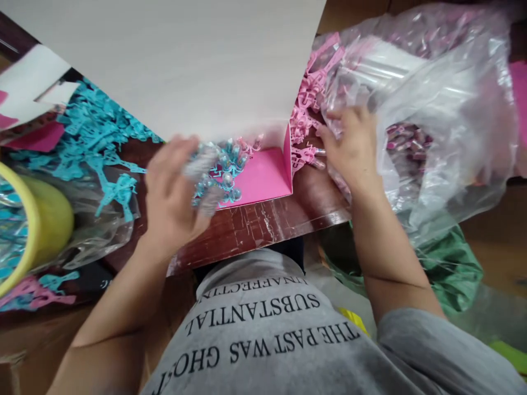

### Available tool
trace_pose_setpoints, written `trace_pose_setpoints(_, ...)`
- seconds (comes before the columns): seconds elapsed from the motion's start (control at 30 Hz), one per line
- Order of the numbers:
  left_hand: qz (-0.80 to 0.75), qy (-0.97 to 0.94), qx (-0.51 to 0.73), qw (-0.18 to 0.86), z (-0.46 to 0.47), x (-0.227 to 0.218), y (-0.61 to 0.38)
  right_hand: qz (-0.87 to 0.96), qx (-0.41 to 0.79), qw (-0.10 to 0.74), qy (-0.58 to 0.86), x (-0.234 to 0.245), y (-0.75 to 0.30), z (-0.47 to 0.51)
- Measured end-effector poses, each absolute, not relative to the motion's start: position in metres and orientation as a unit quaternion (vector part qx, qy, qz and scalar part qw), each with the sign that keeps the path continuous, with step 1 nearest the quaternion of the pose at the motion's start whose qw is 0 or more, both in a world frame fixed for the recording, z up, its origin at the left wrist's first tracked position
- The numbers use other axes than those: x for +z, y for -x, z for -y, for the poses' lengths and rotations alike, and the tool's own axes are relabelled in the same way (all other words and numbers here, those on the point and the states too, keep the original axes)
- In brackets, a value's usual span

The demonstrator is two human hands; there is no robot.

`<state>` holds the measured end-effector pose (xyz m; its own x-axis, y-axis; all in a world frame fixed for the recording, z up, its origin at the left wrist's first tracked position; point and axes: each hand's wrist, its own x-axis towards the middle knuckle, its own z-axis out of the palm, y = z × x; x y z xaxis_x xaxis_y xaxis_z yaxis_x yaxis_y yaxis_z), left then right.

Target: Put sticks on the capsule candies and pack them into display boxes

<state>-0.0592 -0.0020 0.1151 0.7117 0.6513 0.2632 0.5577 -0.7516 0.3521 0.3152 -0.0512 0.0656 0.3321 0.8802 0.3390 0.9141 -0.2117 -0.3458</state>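
My left hand [175, 189] is blurred by motion over a cluster of small blue and clear trinkets [224, 167] lying at the mouth of a pink box [263, 178]. Whether its fingers grip any of them is unclear. My right hand [352, 145] rests on a heap of pink cut-out pieces [307, 118] beside the box, with its fingers curled at the edge of a large clear plastic bag [436, 109] full of pink items. The box's big white flap [185, 60] stands up behind both hands.
Blue cut-out pieces [96, 131] lie scattered at the left on the dark red table [255, 225]. A yellow-rimmed container [37, 225] sits at the far left beside crumpled clear plastic. Green cloth [448, 269] lies below the bag at the right.
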Motion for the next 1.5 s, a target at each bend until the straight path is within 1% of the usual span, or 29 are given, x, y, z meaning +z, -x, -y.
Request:
trace_pose_setpoints(0.03, -0.287, -0.937, 0.173, 0.103, -0.002, 0.123, 0.041, 0.578, -0.01, 0.217, 0.787, 0.056, -0.324, 0.054)
trace_pose_setpoints(0.1, -0.213, -0.969, 0.086, 0.088, -0.013, 0.129, 0.007, 0.6, 0.035, 0.153, 0.784, 0.037, -0.334, 0.059)
trace_pose_setpoints(0.17, -0.184, -0.979, -0.002, 0.083, -0.024, 0.126, -0.015, 0.624, 0.054, 0.098, 0.774, 0.022, -0.337, 0.063)
trace_pose_setpoints(0.23, -0.191, -0.978, -0.049, 0.067, -0.033, 0.119, -0.018, 0.629, 0.054, 0.064, 0.773, 0.012, -0.337, 0.067)
trace_pose_setpoints(0.3, -0.198, -0.977, -0.064, 0.05, -0.038, 0.117, -0.007, 0.632, 0.051, 0.062, 0.771, 0.007, -0.338, 0.071)
trace_pose_setpoints(0.4, -0.205, -0.975, -0.06, 0.054, -0.037, 0.123, 0.018, 0.645, 0.048, 0.091, 0.757, 0.009, -0.341, 0.077)
trace_pose_setpoints(0.47, -0.209, -0.974, -0.051, 0.067, -0.033, 0.132, 0.027, 0.646, 0.037, 0.109, 0.755, 0.02, -0.343, 0.083)
trace_pose_setpoints(0.6, -0.208, -0.974, 0.024, 0.084, -0.021, 0.146, 0.013, 0.643, -0.041, 0.15, 0.75, 0.069, -0.334, 0.105)
trace_pose_setpoints(0.67, -0.216, -0.969, 0.073, 0.094, -0.016, 0.148, -0.005, 0.671, -0.076, 0.186, 0.714, 0.097, -0.321, 0.116)
trace_pose_setpoints(0.7, -0.222, -0.966, 0.087, 0.101, -0.015, 0.147, -0.015, 0.694, -0.074, 0.206, 0.686, 0.109, -0.313, 0.12)
trace_pose_setpoints(0.8, -0.229, -0.961, 0.1, 0.121, -0.013, 0.142, -0.04, 0.722, 0.013, 0.283, 0.632, 0.127, -0.291, 0.121)
trace_pose_setpoints(0.93, -0.223, -0.955, 0.143, 0.133, -0.021, 0.138, -0.051, 0.611, 0.218, 0.445, 0.618, 0.117, -0.277, 0.101)
trace_pose_setpoints(1.0, -0.227, -0.951, 0.156, 0.139, -0.028, 0.137, -0.05, 0.572, 0.309, 0.466, 0.6, 0.111, -0.275, 0.087)
trace_pose_setpoints(1.07, -0.246, -0.948, 0.147, 0.138, -0.035, 0.134, -0.045, 0.571, 0.335, 0.453, 0.598, 0.112, -0.277, 0.072)
trace_pose_setpoints(1.13, -0.264, -0.949, 0.116, 0.128, -0.04, 0.129, -0.034, 0.603, 0.288, 0.424, 0.611, 0.12, -0.283, 0.06)
trace_pose_setpoints(1.17, -0.264, -0.952, 0.09, 0.124, -0.042, 0.127, -0.027, 0.628, 0.251, 0.395, 0.622, 0.124, -0.287, 0.055)
trace_pose_setpoints(1.3, -0.218, -0.968, -0.025, 0.121, -0.045, 0.122, 0.006, 0.723, 0.13, 0.192, 0.65, 0.135, -0.294, 0.037)
trace_pose_setpoints(1.37, -0.216, -0.968, -0.045, 0.121, -0.045, 0.124, 0.017, 0.747, 0.093, 0.124, 0.647, 0.131, -0.287, 0.027)
trace_pose_setpoints(1.43, -0.227, -0.965, -0.041, 0.121, -0.045, 0.126, 0.022, 0.757, 0.068, 0.094, 0.643, 0.123, -0.278, 0.019)
trace_pose_setpoints(1.5, -0.236, -0.963, -0.036, 0.125, -0.046, 0.127, 0.023, 0.757, 0.06, 0.086, 0.645, 0.116, -0.272, 0.011)
